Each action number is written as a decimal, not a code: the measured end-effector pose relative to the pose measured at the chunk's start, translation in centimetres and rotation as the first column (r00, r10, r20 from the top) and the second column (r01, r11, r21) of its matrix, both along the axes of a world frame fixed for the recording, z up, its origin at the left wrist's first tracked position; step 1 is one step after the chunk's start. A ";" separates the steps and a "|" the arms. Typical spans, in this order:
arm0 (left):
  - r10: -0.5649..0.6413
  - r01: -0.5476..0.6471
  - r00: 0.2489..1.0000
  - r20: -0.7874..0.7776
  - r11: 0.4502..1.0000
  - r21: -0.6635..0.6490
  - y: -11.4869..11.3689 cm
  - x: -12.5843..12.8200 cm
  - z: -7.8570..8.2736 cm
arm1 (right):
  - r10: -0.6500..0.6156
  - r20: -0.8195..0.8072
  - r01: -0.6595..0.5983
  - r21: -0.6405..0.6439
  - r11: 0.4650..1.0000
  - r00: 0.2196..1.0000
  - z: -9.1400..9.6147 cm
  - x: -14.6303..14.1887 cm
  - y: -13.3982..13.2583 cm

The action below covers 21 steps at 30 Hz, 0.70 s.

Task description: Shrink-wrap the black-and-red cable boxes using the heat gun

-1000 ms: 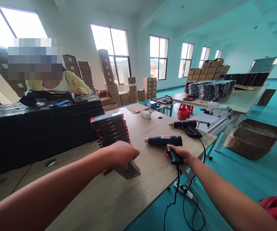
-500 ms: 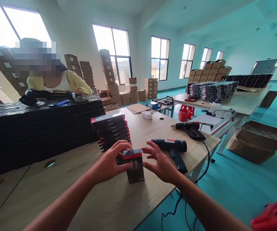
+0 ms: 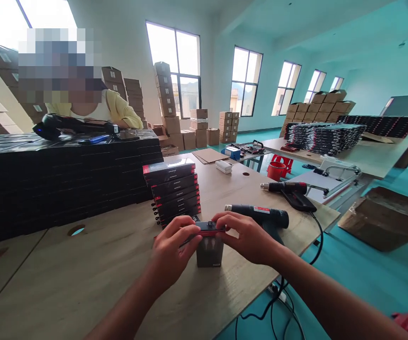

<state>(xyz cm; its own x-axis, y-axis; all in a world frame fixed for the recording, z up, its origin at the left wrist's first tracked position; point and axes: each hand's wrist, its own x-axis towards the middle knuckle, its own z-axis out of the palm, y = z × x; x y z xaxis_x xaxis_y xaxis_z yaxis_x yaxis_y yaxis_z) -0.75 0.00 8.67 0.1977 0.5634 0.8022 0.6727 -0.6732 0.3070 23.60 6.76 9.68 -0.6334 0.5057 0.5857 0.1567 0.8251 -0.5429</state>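
A small black box (image 3: 209, 252) with a red band near its top stands upright on the wooden table (image 3: 101, 283). My left hand (image 3: 177, 243) pinches its top left edge between thumb and fingers. At the top right edge, my right hand (image 3: 244, 233) grips the box the same way. A small dark loop or knob shows on the top between my fingertips. Just behind my left hand rises a stack of flat black-and-red boxes (image 3: 175, 189), with dark hanging tabs along its left side.
Two heat guns (image 3: 257, 215) lie to the right, their cables hanging over the table edge. A long wall of stacked black boxes (image 3: 65, 189) fills the left, with a person in a yellow sleeve (image 3: 128, 111) leaning behind it. An open carton (image 3: 384, 217) sits on the floor at right.
Both hands have closed in from around the box onto its top edges. The view has shifted slightly, so the surroundings sit further right.
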 end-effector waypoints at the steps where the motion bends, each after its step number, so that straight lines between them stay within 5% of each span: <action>1: 0.015 -0.015 1.000 -0.012 1.000 0.003 0.1 0.1 -0.1 | 0.001 0.000 -0.001 0.016 1.000 1.000 0.0 0.0 0.0; 9: -0.044 0.043 0.998 -0.050 0.999 -0.020 0.4 -0.1 0.9 | 0.036 0.007 -0.037 0.150 0.988 0.999 0.1 -0.2 0.0; 13: -0.088 0.079 0.994 -0.065 0.988 -0.131 0.0 -0.2 1.9 | 0.043 0.025 -0.047 0.187 0.981 0.999 0.2 -0.1 -0.4; 17: -0.073 0.049 0.994 -0.079 0.962 -0.270 -0.1 -0.1 2.3 | 0.033 0.042 -0.039 0.149 0.988 0.999 0.3 -0.2 -0.6; 21: 0.001 0.006 1.000 0.023 0.953 -0.304 0.2 -0.2 1.1 | 0.006 -0.041 -0.005 0.038 0.999 0.999 -0.7 -0.5 -0.6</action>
